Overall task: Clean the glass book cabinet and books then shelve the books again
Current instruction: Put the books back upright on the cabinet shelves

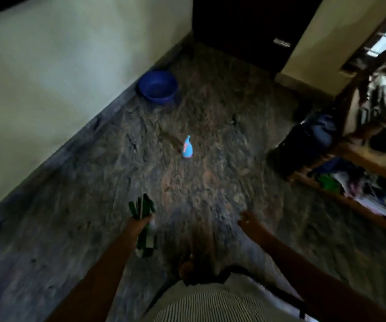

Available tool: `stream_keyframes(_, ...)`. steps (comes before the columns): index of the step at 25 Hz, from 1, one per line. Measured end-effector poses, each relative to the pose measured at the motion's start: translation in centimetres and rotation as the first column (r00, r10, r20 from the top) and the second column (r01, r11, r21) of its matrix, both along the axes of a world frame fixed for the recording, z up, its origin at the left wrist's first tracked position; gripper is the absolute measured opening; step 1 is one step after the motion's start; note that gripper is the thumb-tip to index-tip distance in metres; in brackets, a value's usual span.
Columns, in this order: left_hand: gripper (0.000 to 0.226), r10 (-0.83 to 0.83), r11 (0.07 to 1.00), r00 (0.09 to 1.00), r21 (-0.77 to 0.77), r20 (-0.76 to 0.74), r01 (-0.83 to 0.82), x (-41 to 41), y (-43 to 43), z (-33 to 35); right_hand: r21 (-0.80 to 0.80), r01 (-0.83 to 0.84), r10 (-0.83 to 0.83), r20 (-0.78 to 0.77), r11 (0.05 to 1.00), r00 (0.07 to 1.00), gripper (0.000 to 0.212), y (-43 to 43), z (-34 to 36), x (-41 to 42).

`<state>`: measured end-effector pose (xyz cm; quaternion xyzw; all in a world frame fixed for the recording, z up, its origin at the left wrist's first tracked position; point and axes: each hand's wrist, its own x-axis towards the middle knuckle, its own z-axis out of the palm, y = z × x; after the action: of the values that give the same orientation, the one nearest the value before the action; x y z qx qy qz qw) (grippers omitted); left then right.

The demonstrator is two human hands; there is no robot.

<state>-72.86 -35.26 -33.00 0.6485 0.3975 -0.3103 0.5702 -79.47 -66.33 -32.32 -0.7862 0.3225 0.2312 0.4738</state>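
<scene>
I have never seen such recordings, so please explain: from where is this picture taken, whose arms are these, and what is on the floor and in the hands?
There is no machine here. A person wears a camera on the head, so it looks down over their own arms. The left hand has its grip on a green and white item, perhaps a cloth. The right hand holds nothing. On the floor stand a light blue spray bottle and, by the wall, a blue basin. At the right are wooden shelves.
</scene>
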Motion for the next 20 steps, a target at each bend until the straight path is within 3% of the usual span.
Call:
stream_keyframes(3,0.045,0.123,0.992,0.991,0.036,-0.052,-0.121,5.1,1.3,-2.1,-0.073,-0.18,0.18,-0.014,0.981,0.984,0.02,0.2,0.0,9.2)
stream_keyframes(6,0.049,0.196,0.979,0.977,0.069,-0.078,-0.191,12.9,0.8,-3.8,-0.099,-0.254,0.258,0.025,0.962,0.966,0.027,1.0,-1.9,21.7)
stream_keyframes(8,0.048,0.245,0.969,0.964,0.057,-0.104,-0.24,17.7,-0.2,-5.4,-0.099,-0.349,0.344,-0.057,0.932,0.937,0.029,0.8,-5.9,29.7)
stream_keyframes(11,0.047,0.284,0.956,0.95,0.107,-0.127,-0.272,25.0,-1.2,-8.9,-0.111,-0.485,0.47,-0.137,0.868,0.872,0.012,1.1,-11.2,41.6)
stream_keyframes(14,0.045,0.267,0.955,0.955,0.168,-0.131,-0.244,31.8,-1.8,-14.3,-0.054,-0.537,0.511,-0.238,0.842,0.826,0.017,2.3,-18.6,52.1)
stream_keyframes(17,0.049,0.217,0.964,0.964,0.187,-0.152,-0.188,38.1,-2.3,-22.2,-0.027,-0.456,0.433,-0.268,0.889,0.86,0.027,3.3,-28.7,59.2)
stream_keyframes(20,0.048,0.219,0.964,0.963,0.187,-0.159,-0.188,42.0,-3.5,-29.3,0.004,-0.211,0.198,-0.362,0.978,0.911,0.03,4.0,-38.4,60.5)
